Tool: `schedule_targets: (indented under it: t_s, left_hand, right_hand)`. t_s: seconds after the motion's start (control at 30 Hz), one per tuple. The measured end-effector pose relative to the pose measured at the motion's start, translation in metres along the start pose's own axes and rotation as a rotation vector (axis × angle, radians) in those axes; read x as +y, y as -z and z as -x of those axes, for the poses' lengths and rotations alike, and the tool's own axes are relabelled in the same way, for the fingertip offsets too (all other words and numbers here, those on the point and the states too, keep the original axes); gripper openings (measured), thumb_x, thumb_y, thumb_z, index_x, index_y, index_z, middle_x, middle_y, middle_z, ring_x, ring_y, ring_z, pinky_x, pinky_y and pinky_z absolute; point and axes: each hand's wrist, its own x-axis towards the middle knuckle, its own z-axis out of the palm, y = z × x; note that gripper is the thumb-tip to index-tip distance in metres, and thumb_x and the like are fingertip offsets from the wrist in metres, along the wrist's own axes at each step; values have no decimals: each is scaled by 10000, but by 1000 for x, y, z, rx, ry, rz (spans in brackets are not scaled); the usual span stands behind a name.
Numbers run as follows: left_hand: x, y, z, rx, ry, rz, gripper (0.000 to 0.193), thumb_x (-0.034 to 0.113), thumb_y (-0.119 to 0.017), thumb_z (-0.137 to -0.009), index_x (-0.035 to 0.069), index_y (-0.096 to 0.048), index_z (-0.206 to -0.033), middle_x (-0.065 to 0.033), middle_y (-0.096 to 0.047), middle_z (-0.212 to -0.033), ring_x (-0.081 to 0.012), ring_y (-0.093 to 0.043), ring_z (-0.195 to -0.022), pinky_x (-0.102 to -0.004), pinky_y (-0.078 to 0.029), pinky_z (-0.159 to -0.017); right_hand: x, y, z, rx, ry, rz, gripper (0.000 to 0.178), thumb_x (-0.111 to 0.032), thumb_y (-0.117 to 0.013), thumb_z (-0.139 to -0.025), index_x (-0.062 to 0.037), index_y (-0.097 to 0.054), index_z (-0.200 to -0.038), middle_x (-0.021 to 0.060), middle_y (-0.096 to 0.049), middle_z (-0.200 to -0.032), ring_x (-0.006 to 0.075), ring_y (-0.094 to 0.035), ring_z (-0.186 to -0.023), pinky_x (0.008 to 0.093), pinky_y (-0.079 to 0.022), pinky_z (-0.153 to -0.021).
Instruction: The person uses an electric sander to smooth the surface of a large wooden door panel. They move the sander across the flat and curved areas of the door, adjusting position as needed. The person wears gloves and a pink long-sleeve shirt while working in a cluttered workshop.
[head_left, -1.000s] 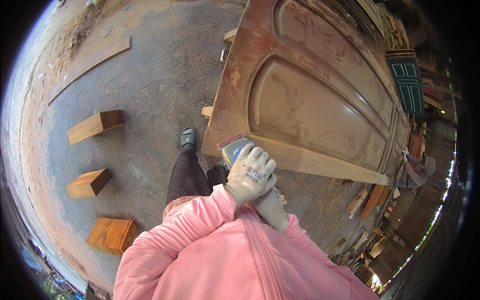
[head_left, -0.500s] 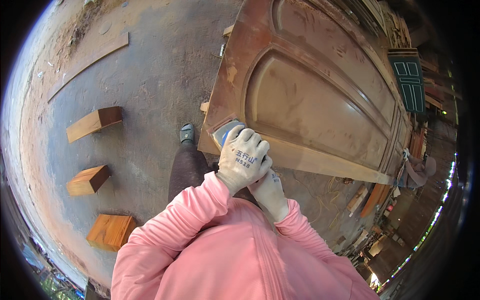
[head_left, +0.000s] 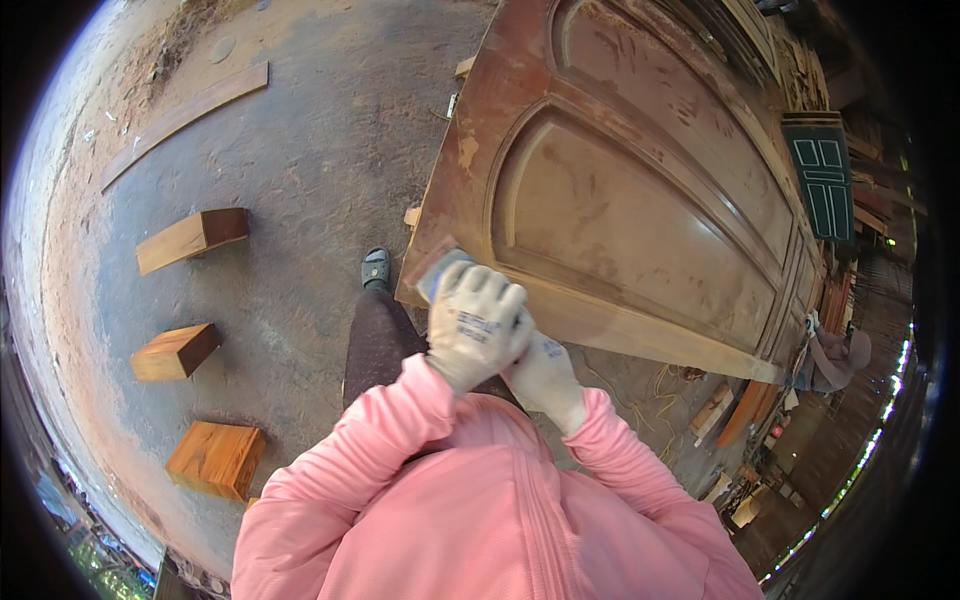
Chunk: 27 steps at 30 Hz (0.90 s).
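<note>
A blue and grey sander (head_left: 436,278) with a flat reddish pad at its front rests at the near left corner of a large brown wooden door (head_left: 610,220). My left hand (head_left: 474,328), in a whitish work glove, is closed over the top of this sander. Close behind and partly under it, my right hand (head_left: 545,378), gloved the same way, is closed around the tool's rear. Most of the sander's body and the right fingertips are hidden by the left hand. Curved raised mouldings frame the door's panels, and pale dusty marks cover its surface.
Three wooden blocks (head_left: 176,352) stand on the concrete floor at left, with a long board (head_left: 190,125) farther off. My sandalled foot (head_left: 375,268) is beside the door. A yellow cord (head_left: 655,400) lies below its edge. Another person (head_left: 832,355) is at the far right, near a green door (head_left: 822,180).
My hands and the sander have shifted slightly left along the door's corner. The view has turned a little. Both hands keep their closed grip.
</note>
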Motion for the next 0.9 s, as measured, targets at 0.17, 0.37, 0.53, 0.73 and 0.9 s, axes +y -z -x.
schedule_targets:
  t_s: [0.17, 0.37, 0.53, 0.73, 0.9]
  left_hand:
    - [6, -9, 2, -130, -74, 126, 197, 307, -727, -843, 123, -660, -869, -83, -669, -890, -297, -666, -977, -499, -474, -1048]
    - [-31, 28, 8, 84, 139, -56, 119, 244, -744, -795, 142, -704, -843, -44, -722, -902, -277, -688, -943, -495, -484, -999]
    - [1, 4, -3, -5, 11, 43, 191, 291, -740, -838, 125, -651, -865, -87, -684, -905, -290, -668, -967, -492, -477, -1018]
    - [-12, 17, 2, 70, 91, 21, 129, 235, -739, -795, 131, -691, -853, -47, -725, -911, -281, -686, -931, -494, -481, -989]
    - [-22, 30, 1, 95, 71, -36, 120, 228, -742, -801, 133, -684, -845, -48, -709, -886, -279, -678, -912, -488, -487, -973]
  right_hand:
    - [8, 16, 4, -13, -10, -7, 499, -284, -747, -940, -43, -620, -1358, 215, -770, -992, 438, -752, -886, 550, -594, -760]
    - [-16, -20, -32, -9, 177, 55, 595, -256, -741, -940, -38, -542, -1456, 210, -771, -993, 432, -751, -860, 550, -594, -730]
    - [3, 14, -10, -75, 66, 86, 484, -273, -735, -947, -67, -607, -1365, 190, -781, -995, 415, -763, -882, 528, -604, -739]
    - [-14, 2, -22, 26, 160, 50, 576, -274, -741, -936, -86, -577, -1455, 180, -785, -1008, 402, -772, -885, 518, -607, -731]
    - [-17, -5, -32, -40, 134, 115, 613, -278, -743, -931, -71, -551, -1475, 182, -786, -1028, 397, -776, -900, 521, -608, -733]
